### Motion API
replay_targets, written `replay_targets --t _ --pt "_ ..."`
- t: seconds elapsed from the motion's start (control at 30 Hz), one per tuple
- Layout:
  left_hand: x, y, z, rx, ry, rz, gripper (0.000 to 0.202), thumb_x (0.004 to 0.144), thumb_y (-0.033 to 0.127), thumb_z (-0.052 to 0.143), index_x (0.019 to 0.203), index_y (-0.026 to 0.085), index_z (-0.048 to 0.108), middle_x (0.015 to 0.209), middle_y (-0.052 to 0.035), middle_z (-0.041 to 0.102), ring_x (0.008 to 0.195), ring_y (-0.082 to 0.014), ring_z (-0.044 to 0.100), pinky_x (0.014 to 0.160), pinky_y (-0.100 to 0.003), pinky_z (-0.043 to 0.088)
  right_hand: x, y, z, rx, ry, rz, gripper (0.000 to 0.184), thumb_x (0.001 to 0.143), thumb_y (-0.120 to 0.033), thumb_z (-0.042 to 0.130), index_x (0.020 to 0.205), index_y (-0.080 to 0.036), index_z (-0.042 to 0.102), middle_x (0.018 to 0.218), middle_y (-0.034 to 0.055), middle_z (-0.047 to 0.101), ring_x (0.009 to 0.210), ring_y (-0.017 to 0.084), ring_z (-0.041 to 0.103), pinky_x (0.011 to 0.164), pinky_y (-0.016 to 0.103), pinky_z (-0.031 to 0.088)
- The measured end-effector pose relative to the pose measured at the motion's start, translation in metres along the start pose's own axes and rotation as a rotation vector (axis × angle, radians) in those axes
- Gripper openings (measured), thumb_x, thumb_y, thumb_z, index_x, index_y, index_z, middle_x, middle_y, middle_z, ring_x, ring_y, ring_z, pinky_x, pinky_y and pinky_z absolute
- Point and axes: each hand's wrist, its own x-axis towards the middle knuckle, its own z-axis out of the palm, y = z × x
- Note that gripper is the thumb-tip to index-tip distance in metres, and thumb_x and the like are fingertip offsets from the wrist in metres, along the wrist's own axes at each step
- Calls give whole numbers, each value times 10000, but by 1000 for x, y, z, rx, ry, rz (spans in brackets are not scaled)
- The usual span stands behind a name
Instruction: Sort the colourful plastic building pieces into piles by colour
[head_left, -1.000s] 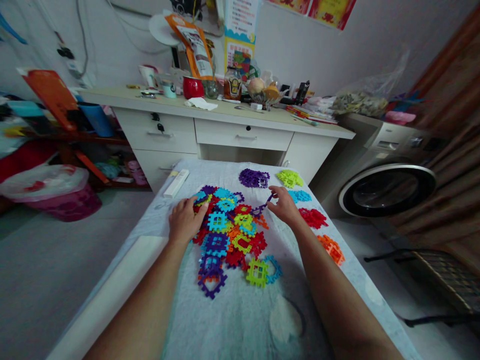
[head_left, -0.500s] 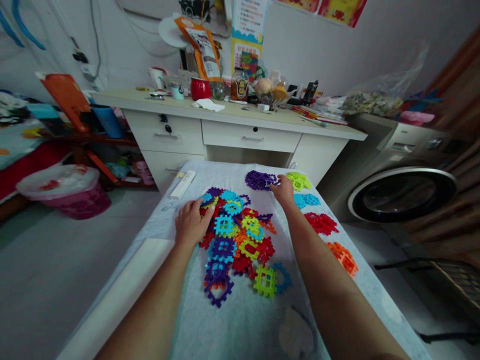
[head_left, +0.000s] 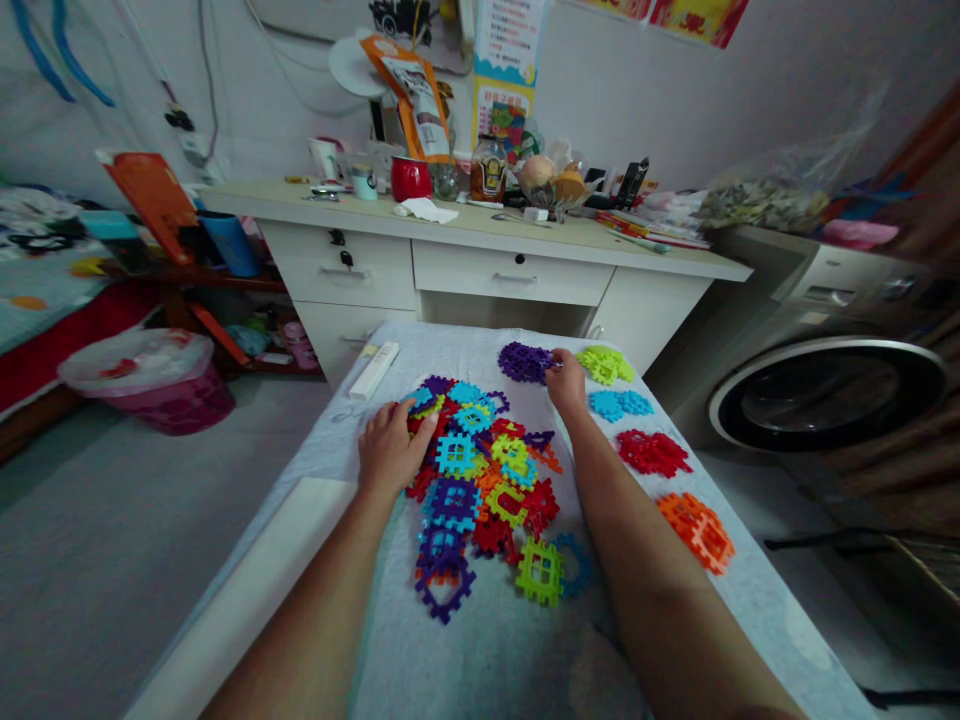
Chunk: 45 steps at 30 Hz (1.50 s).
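Observation:
A mixed heap of coloured interlocking plastic tiles (head_left: 480,480) lies in the middle of a cloth-covered table (head_left: 480,660). My left hand (head_left: 390,455) rests on the heap's left edge, fingers lying loosely over the tiles. My right hand (head_left: 566,380) reaches to the far end of the table, its fingertips pinched on a purple tile at the edge of the purple pile (head_left: 521,362). Sorted piles run down the right side: green (head_left: 604,365), blue (head_left: 619,405), red (head_left: 652,452) and orange (head_left: 697,530).
A long white box (head_left: 373,371) lies at the table's far left corner. Beyond the table stands a cluttered white desk (head_left: 510,280) with drawers. A washing machine (head_left: 825,390) is to the right, and a pink bin (head_left: 146,380) sits on the floor to the left.
My right hand lifted a purple tile from the heap and carried it away from me to the purple pile. My left hand stayed on the heap. The camera tilted slightly.

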Motion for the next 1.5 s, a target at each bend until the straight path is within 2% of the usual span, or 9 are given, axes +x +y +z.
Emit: replay_targets --t 0.17,0.33,0.47,0.6,0.7,0.87,1.03,1.27,1.5 --pt "-1 0 -1 -7 10 11 510 939 538 415 1314 231 575 1305 -127 589 1214 -298 541 1027 -477 425 -3 0 3 -17 -71 -37 606 681 -59 485 1273 -154 572 1174 124 664 919 224 632 943 407 497" --pt "-1 1 -2 12 7 9 517 944 533 393 1325 228 564 1308 -123 584 1212 -301 542 1028 -470 426 -9 8 -6 -124 -18 -52 447 713 -98 496 1129 -144 653 1118 136 637 937 227 610 959 393 472" --pt "-1 2 -3 24 2 13 521 946 533 387 1325 223 564 1294 -126 589 1191 -299 554 1014 -465 435 -10 8 -14 -211 -104 -21 319 727 -91 501 974 -148 695 971 108 665 906 225 609 918 360 472" --pt "-2 3 -4 17 -6 7 531 946 536 386 1333 216 559 1301 -129 587 1191 -309 550 1012 -474 433 -13 -2 -17 -191 -167 -56 319 754 -68 491 980 -158 698 992 94 691 932 216 621 924 348 467" --pt "-2 2 -4 9 -1 18 524 943 532 400 1335 223 558 1303 -130 589 1200 -308 544 1014 -476 430 -16 -15 -15 -153 -184 -153 288 770 -79 509 966 -170 700 1001 87 693 947 215 622 923 350 470" --pt "-2 1 -3 0 2 24 505 942 526 412 1325 233 564 1297 -124 593 1209 -300 541 1023 -469 426 -27 -41 -7 -110 -509 -381 344 741 -93 619 1066 -176 697 1102 90 689 986 209 622 968 364 450" --pt "-2 -2 -1 -3 -2 22 517 938 539 414 1326 233 565 1305 -124 587 1197 -295 552 1013 -463 435 -40 -51 1 -188 -667 -372 527 655 -118 751 1172 -180 668 1200 111 663 1110 251 596 1019 377 414" --pt "-3 -1 -1 -17 6 19 499 938 534 420 1312 239 570 1301 -116 593 1216 -292 545 1035 -461 421 -36 -49 -6 -152 -653 -351 396 660 -129 727 1051 -161 678 1021 64 685 905 189 608 847 308 466" --pt "-3 -1 -2 -28 -7 11 502 935 537 419 1305 234 573 1316 -120 580 1217 -289 542 1038 -458 421 -23 -41 -27 56 -500 -167 163 790 -327 620 837 -172 643 774 7 659 693 141 578 662 250 441"
